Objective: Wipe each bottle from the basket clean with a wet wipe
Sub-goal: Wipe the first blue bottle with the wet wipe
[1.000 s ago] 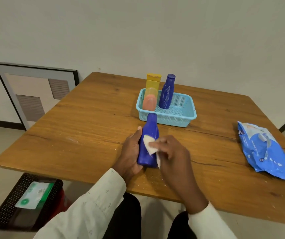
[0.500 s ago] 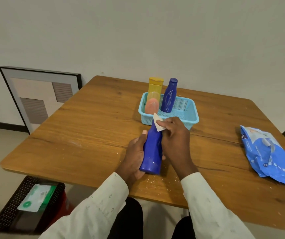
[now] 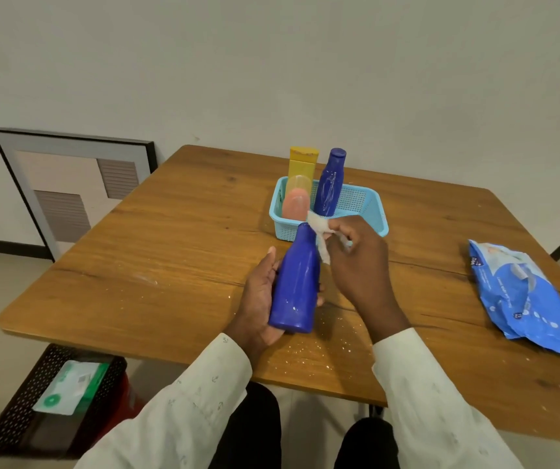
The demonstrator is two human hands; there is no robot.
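- Brown wooden table [image 3: 177, 252]: I see it carrying everything; pale crumbs speckle its near edge.
- Glossy blue plastic pack of wet wipes [image 3: 525, 296]: lies well apart to the right; its white print is too small for me to read.
- Light-blue perforated plastic basket [image 3: 363, 204]: holds a yellow flat-topped bottle [image 3: 302, 162], a pink translucent bottle [image 3: 295, 206] and a dark-blue bottle [image 3: 329, 187] bearing a white scrawl I cannot read.
- Deep-blue smooth plastic bottle without label [image 3: 297, 286]: tilted above the table, just before the basket. I judge it light, rigid and slippery when damp; best gripped round the broad lower body.
- Left hand [image 3: 258, 296]: fingers clamped around that lower body.
- Right hand [image 3: 356, 262]: fingers pinched together on the small crumpled white wet wipe [image 3: 319, 231], which touches the bottle's neck.
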